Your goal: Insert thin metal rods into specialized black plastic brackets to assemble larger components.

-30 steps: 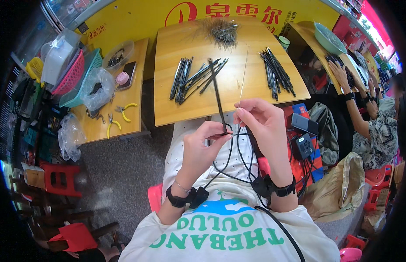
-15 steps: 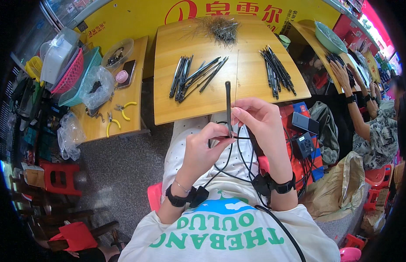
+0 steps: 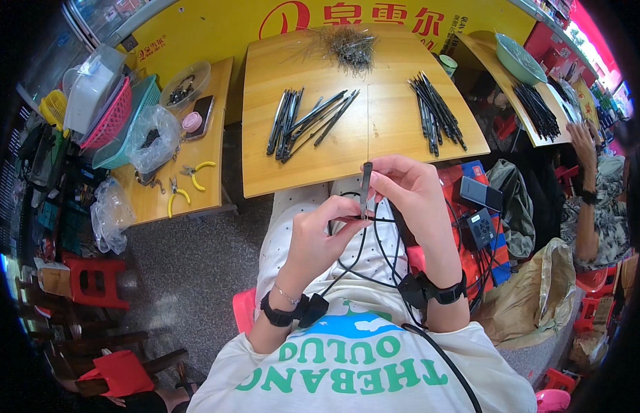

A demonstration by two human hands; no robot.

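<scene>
Over my lap, a slim black strip (image 3: 366,189) stands up between my two hands. My left hand (image 3: 327,227) is closed, pinching the strip's lower end between thumb and fingers. Close beside it on the right, my right hand (image 3: 406,184) is closed too, thumb and forefinger pinched together at the strip. A thin wire (image 3: 368,127) runs up from those fingertips over the table edge; the exact spot where it is gripped is hard to see. Dark wristbands with small black boxes sit on both wrists, and black cables hang across my lap.
On the wooden table (image 3: 313,65) lie a left bundle of black strips (image 3: 287,124), a right bundle (image 3: 437,113) and a tangled wire heap (image 3: 352,49). A side table at left holds yellow-handled pliers (image 3: 176,195), a plastic bag and baskets. At far right sits another person.
The black strip now looks shorter, its upper end lower and nearer my right fingers. The wire has shifted slightly left. The other person's hands have drawn back from the strips at right.
</scene>
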